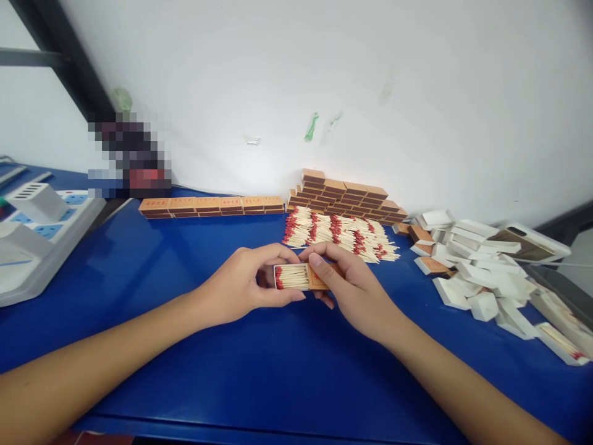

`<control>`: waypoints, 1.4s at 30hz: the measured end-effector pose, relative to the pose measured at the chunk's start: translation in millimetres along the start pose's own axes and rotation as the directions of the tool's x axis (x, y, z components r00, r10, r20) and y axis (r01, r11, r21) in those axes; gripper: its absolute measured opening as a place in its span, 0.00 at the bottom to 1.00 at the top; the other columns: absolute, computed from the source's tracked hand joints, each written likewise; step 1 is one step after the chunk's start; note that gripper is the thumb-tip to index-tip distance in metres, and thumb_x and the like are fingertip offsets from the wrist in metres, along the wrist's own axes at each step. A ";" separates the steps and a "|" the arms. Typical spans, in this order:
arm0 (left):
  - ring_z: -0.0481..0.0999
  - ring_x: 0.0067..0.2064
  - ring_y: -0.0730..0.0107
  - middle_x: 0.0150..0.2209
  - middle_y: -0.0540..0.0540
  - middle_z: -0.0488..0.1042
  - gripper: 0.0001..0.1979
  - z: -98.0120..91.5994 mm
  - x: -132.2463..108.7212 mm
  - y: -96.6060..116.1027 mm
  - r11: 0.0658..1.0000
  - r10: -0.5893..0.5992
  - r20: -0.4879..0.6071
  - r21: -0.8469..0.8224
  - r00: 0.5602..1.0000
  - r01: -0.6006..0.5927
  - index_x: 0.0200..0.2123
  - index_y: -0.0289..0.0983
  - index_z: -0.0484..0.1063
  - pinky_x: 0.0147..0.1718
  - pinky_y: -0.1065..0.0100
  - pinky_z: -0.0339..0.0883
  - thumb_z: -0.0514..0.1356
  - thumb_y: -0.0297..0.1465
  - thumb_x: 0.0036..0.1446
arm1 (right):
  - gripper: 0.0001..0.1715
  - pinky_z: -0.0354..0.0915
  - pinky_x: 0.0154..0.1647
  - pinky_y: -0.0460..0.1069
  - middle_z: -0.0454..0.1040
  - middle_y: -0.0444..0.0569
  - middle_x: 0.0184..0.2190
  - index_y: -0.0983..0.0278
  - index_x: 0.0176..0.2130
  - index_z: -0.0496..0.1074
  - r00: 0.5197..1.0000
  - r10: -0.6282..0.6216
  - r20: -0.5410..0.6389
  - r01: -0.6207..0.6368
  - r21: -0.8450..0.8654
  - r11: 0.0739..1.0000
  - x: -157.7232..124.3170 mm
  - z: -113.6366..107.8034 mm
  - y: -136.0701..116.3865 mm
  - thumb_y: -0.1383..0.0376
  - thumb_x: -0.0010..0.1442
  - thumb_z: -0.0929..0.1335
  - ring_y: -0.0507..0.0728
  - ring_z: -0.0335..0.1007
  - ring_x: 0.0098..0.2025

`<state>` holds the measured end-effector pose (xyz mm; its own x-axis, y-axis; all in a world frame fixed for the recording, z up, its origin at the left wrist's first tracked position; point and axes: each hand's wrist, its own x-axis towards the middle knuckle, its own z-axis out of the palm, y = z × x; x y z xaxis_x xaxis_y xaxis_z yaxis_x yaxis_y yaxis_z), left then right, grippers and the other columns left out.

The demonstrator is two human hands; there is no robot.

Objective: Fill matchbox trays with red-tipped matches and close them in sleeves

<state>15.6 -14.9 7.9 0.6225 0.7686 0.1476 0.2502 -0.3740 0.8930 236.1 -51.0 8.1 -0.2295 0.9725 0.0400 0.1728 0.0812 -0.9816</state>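
Between my two hands is a matchbox, its white tray (291, 277) of red-tipped matches sticking out to the left of the orange sleeve (317, 282). My left hand (250, 281) grips the tray end, thumb along the near side and fingers along the far side. My right hand (347, 278) is closed round the sleeve, with its thumb on top. Just beyond my hands lies a wide heap of loose matches (343, 232), most heads showing red.
Stacked matchboxes (347, 191) stand against the wall, with a low row of matchboxes (210, 206) to their left. White empty trays (486, 272) are piled at the right, near a phone (532, 241). A power strip (50, 241) with plugs sits at the left on the blue table (259, 377).
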 end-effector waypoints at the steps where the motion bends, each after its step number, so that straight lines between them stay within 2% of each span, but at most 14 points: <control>1: 0.73 0.28 0.74 0.34 0.53 0.81 0.19 -0.3 0.0 -0.5 0.999 0.004 -0.019 0.032 1.000 -0.003 0.50 0.39 0.77 0.27 0.73 0.67 0.72 0.41 0.59 | 0.25 0.63 0.21 0.46 0.71 0.43 0.30 0.61 0.47 0.74 1.000 0.002 -0.022 -0.003 -0.005 1.000 0.9 -1.5 0.3 0.43 0.71 0.69 0.51 0.66 0.25; 4: 0.72 0.29 0.74 0.34 0.52 0.80 0.19 -4.2 1.4 -3.1 0.992 0.030 -0.094 0.126 0.995 -0.018 0.50 0.39 0.79 0.29 0.71 0.67 0.71 0.43 0.61 | 0.25 0.62 0.21 0.46 0.73 0.45 0.33 0.61 0.46 0.74 0.991 0.002 -0.135 -0.009 -0.051 0.999 4.0 -8.1 0.5 0.42 0.69 0.70 0.51 0.67 0.26; 6: 0.76 0.35 0.71 0.41 0.49 0.82 0.18 -9.2 3.2 -5.8 0.981 0.076 -0.129 0.189 0.989 -0.050 0.50 0.39 0.81 0.35 0.69 0.70 0.70 0.44 0.62 | 0.24 0.64 0.23 0.47 0.74 0.46 0.35 0.61 0.44 0.74 0.982 -0.013 -0.187 -0.007 -0.106 0.994 5.8 -12.9 0.0 0.43 0.69 0.70 0.51 0.67 0.27; 9: 0.78 0.41 0.67 0.44 0.48 0.82 0.16 -17.0 6.1 -10.5 0.943 0.142 -0.115 0.318 0.983 -0.100 0.48 0.40 0.82 0.40 0.67 0.69 0.71 0.42 0.62 | 0.22 0.69 0.28 0.49 0.76 0.47 0.37 0.61 0.42 0.75 0.997 0.018 -0.071 -0.033 -0.206 0.978 6.2 -16.6 -0.8 0.45 0.69 0.70 0.52 0.69 0.30; 11: 0.78 0.42 0.65 0.44 0.48 0.82 0.15 -20.3 7.3 -13.3 0.915 0.148 -0.074 0.389 0.986 -0.108 0.47 0.40 0.83 0.42 0.65 0.69 0.72 0.42 0.62 | 0.18 0.71 0.33 0.51 0.78 0.48 0.37 0.61 0.41 0.76 0.997 0.057 0.053 -0.039 -0.293 0.955 4.3 -15.9 -0.7 0.49 0.69 0.71 0.54 0.72 0.33; 13: 0.78 0.44 0.62 0.43 0.47 0.81 0.14 -21.3 7.6 -15.7 0.884 0.138 -0.033 0.454 0.990 -0.108 0.47 0.40 0.83 0.45 0.63 0.69 0.71 0.42 0.63 | 0.14 0.71 0.38 0.52 0.79 0.48 0.38 0.60 0.42 0.77 0.991 0.063 0.121 -0.014 -0.370 0.929 1.7 -13.6 -0.2 0.52 0.70 0.70 0.56 0.74 0.36; 18: 0.76 0.46 0.58 0.44 0.44 0.80 0.15 -19.1 6.8 -20.8 0.816 0.158 0.025 0.559 0.987 -0.145 0.50 0.40 0.83 0.46 0.60 0.68 0.70 0.42 0.65 | 0.12 0.69 0.39 0.54 0.80 0.48 0.38 0.58 0.43 0.77 0.993 -0.010 0.115 0.065 -0.483 0.873 -0.7 -11.3 1.6 0.55 0.73 0.68 0.58 0.75 0.39; 22: 0.77 0.48 0.57 0.46 0.43 0.80 0.19 -17.0 6.0 -22.6 0.792 0.185 0.048 0.584 0.982 -0.178 0.53 0.40 0.82 0.49 0.58 0.69 0.69 0.44 0.65 | 0.05 0.70 0.46 0.57 0.79 0.50 0.42 0.58 0.44 0.75 0.979 -0.188 0.076 0.195 -0.604 0.773 4.5 -14.0 7.5 0.61 0.69 0.71 0.61 0.75 0.44; 26: 0.76 0.52 0.52 0.52 0.40 0.79 0.29 -9.4 3.4 -12.7 0.725 0.311 -0.023 0.652 0.950 -0.222 0.60 0.36 0.74 0.53 0.52 0.68 0.70 0.47 0.63 | 0.13 0.69 0.53 0.60 0.78 0.53 0.49 0.58 0.52 0.74 0.959 -0.256 0.121 0.277 -0.592 0.757 8.6 -14.0 14.0 0.63 0.67 0.73 0.64 0.73 0.52; 29: 0.75 0.47 0.56 0.46 0.42 0.79 0.21 2.0 -0.4 -1.7 0.658 0.470 -0.043 0.683 0.882 -0.317 0.50 0.36 0.76 0.47 0.55 0.67 0.68 0.46 0.64 | 0.17 0.70 0.51 0.59 0.77 0.54 0.50 0.58 0.55 0.74 0.962 -0.231 0.145 0.272 -0.581 0.767 8.3 -11.7 14.5 0.61 0.68 0.72 0.63 0.73 0.51; 32: 0.74 0.44 0.56 0.44 0.41 0.78 0.21 14.1 -4.4 2.6 0.572 0.530 0.070 0.706 0.845 -0.417 0.45 0.35 0.77 0.44 0.56 0.65 0.68 0.48 0.64 | 0.22 0.70 0.45 0.56 0.76 0.53 0.52 0.58 0.58 0.72 0.972 -0.183 0.150 0.236 -0.550 0.801 7.0 -9.4 13.0 0.69 0.65 0.70 0.58 0.73 0.41; 36: 0.74 0.47 0.52 0.46 0.38 0.78 0.27 23.2 -7.3 -1.4 0.480 0.498 0.174 0.761 0.850 -0.437 0.52 0.33 0.76 0.44 0.54 0.66 0.66 0.52 0.65 | 0.30 0.70 0.40 0.54 0.75 0.52 0.52 0.58 0.59 0.70 0.974 -0.172 0.151 0.225 -0.504 0.834 9.0 -9.6 13.9 0.76 0.60 0.66 0.54 0.72 0.36; 39: 0.73 0.47 0.52 0.46 0.38 0.77 0.26 24.4 -7.9 -3.1 0.427 0.464 0.202 0.802 0.863 -0.418 0.57 0.31 0.74 0.43 0.54 0.66 0.65 0.47 0.68 | 0.29 0.69 0.37 0.52 0.76 0.52 0.51 0.59 0.57 0.71 0.973 -0.170 0.156 0.225 -0.478 0.849 13.6 -11.5 15.6 0.76 0.59 0.66 0.53 0.72 0.35; 42: 0.73 0.46 0.52 0.45 0.38 0.76 0.25 24.2 -8.5 -2.0 0.360 0.458 0.233 0.834 0.858 -0.419 0.56 0.29 0.75 0.43 0.54 0.66 0.64 0.45 0.69 | 0.24 0.68 0.35 0.51 0.77 0.51 0.51 0.59 0.55 0.73 0.974 -0.148 0.174 0.215 -0.487 0.846 18.2 -12.5 16.0 0.74 0.60 0.67 0.52 0.71 0.33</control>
<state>27.6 -33.3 -5.5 0.8212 0.3673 0.4367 0.4478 -0.8891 -0.0943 246.6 -29.2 -4.6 -0.4157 0.8968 0.1514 0.5634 0.3846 -0.7312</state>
